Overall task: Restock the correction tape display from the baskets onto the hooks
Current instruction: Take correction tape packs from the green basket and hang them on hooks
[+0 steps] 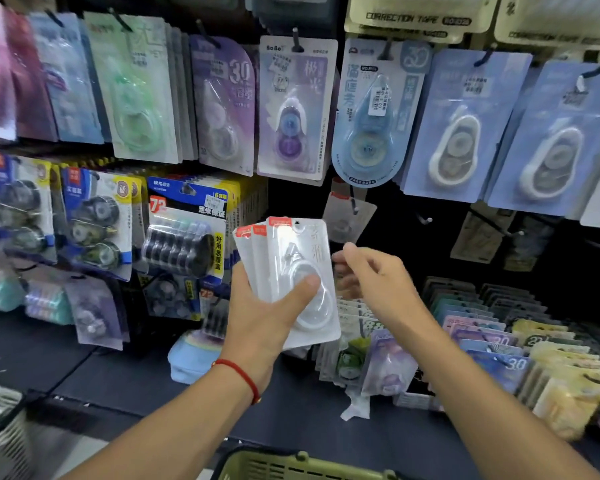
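Head view of a shop display wall. The left hand [257,320], wearing a red cord bracelet [241,375] at the wrist, grips a fanned stack of correction tape packs [288,268]: flat white cards with rounded corners and small red top labels, each under a clear, glossy plastic blister; three red labels show, so at least three packs are counted. The thumb is clamped across the front blister, with the other fingers hidden behind the stack. The stack is held upright in front of the wall, below the upper row of hanging packs and just left of the right hand [371,271], whose fingers are loosely curled and slightly apart, holding nothing, close to the right edge of the stack; whether they touch it cannot be told. Behind the right hand one matching pack [347,216] hangs on a hook [355,207]. Two bare metal hooks [426,220] project from the dark panel farther right. A green slotted plastic basket [291,465] sits at the bottom edge. Upright rows of pastel packs [499,344] fill the shelf at lower right.
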Demonstrator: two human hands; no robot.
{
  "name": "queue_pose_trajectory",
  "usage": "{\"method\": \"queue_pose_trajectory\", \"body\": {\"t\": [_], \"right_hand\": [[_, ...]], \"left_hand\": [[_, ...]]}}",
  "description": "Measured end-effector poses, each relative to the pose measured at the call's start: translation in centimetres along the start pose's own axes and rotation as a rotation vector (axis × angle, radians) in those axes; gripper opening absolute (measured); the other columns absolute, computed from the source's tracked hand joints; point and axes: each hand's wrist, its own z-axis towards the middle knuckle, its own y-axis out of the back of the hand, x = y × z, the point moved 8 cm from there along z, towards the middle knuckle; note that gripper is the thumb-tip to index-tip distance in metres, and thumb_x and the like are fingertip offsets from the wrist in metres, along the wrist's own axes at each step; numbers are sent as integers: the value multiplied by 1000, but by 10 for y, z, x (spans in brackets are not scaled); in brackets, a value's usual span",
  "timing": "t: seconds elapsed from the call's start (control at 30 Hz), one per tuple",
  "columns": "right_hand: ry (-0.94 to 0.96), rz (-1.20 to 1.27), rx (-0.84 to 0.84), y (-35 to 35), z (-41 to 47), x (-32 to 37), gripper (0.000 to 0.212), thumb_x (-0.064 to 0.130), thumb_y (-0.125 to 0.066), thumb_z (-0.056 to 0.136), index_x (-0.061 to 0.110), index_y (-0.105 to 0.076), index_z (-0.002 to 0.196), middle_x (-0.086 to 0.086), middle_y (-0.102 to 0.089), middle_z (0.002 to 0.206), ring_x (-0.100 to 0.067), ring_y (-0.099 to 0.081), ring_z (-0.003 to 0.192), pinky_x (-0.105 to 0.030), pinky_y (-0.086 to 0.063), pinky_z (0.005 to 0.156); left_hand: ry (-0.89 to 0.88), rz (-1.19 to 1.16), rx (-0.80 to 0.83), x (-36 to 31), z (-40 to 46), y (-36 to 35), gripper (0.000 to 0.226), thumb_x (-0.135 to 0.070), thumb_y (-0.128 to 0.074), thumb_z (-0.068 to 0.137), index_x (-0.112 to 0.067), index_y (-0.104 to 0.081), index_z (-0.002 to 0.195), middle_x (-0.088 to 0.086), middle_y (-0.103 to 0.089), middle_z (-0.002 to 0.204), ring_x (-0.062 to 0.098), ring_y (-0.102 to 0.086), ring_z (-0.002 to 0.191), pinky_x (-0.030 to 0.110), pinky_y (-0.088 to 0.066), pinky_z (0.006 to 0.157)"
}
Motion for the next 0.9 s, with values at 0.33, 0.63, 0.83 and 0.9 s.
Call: {"method": "queue_pose_trajectory", "body": {"t": [0.33, 0.63, 0.83, 0.9], "right_hand": [[16, 21, 189, -10, -29, 27, 54, 67, -78, 68, 28, -72, 104, 7, -80, 97, -16, -78, 89, -51, -64, 84], [12, 74, -127, 30, -23, 12, 17, 36, -71, 92, 33, -59, 104, 22, -72, 97, -3, -70, 87, -33, -55, 73], [-37, 157, -93, 31, -14, 2, 21, 43, -73, 96, 34, -64, 113, 11, -77, 109, -10, -76, 98, -44, -61, 90], [-41, 175, -95, 28, -14, 1, 23, 44, -74, 95, 31, -67, 113, 7, -79, 109, -14, -77, 99, -48, -62, 91]], "left_hand": [[139, -121, 37, 4, -6, -9, 95, -82, -82, 55, -26, -57, 128, 1, -77, 119, 24, -77, 107, 40, -65, 81], [-78, 182, -101, -15, -5, 19, 59, -37, -87, 78, -30, -57, 128, -17, -73, 110, 3, -71, 102, 25, -59, 83], [-135, 246, -128, -21, -4, 25, 51, -37, -84, 84, -34, -55, 126, -28, -69, 111, -5, -69, 101, 16, -56, 77], [-134, 249, -146, -23, -4, 28, 51, -40, -85, 84, -35, -55, 126, -28, -69, 111, -5, -69, 101, 19, -56, 78]]}}
